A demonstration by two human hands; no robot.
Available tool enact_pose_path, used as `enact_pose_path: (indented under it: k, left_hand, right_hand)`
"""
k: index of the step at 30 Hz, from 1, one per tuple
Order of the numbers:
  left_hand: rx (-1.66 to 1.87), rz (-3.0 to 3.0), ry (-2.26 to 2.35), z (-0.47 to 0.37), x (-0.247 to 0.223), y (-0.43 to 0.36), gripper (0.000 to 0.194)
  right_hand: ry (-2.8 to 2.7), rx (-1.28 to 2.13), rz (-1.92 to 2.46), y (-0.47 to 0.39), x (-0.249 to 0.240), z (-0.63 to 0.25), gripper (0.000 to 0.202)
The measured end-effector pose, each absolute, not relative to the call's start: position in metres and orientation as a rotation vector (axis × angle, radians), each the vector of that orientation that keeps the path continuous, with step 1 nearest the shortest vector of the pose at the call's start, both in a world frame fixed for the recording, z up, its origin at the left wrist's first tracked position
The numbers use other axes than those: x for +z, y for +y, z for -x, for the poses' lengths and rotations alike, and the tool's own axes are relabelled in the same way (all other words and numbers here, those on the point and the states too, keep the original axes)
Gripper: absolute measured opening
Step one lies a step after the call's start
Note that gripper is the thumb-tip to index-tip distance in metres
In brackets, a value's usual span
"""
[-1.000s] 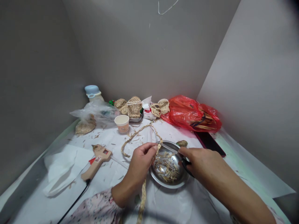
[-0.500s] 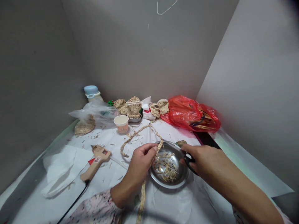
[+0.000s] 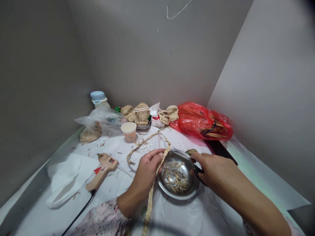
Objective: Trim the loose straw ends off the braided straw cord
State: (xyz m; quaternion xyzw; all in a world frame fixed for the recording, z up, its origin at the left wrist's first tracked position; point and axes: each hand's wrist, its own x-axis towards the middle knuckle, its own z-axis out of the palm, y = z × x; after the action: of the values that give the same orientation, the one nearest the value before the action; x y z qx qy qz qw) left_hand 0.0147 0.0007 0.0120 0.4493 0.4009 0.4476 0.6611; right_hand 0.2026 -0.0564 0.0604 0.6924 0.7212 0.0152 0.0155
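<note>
My left hand [image 3: 147, 168] pinches a braided straw cord [image 3: 150, 200] between thumb and fingers at the left rim of a steel bowl [image 3: 180, 196]. The cord runs down toward me past the bottom edge, and its far end curls over the white-covered table. In my right hand [image 3: 211, 167] is a pair of black-handled scissors [image 3: 198, 170], fingers closed around the handles. Their blades point left over the bowl's far rim, near the cord; whether they touch it I cannot tell. Straw clippings [image 3: 176, 175] lie inside the bowl.
A beige glue gun [image 3: 103, 172] with a black cable and crumpled white paper [image 3: 65, 180] lie at left. Behind stand a paper cup [image 3: 128, 132], a blue-capped bottle [image 3: 98, 98], woven straw pieces [image 3: 142, 114] and a red plastic bag [image 3: 194, 119]. A dark flat object [image 3: 222, 152] lies at right.
The cord at my left hand now lies straighter along the thumb and over the bowl's left rim. The scissors have shifted slightly; both hands stay in nearly the same place.
</note>
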Motion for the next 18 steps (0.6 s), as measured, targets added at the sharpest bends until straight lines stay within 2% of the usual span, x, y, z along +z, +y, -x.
enact_pose_path:
  k: [18]
  left_hand:
    - [0.979, -1.0, 0.858, -0.0146, 0.011, 0.0014, 0.03]
  right_hand:
    - [2.275, 0.049, -2.151, -0.0558, 0.0595, -0.1984, 0.016]
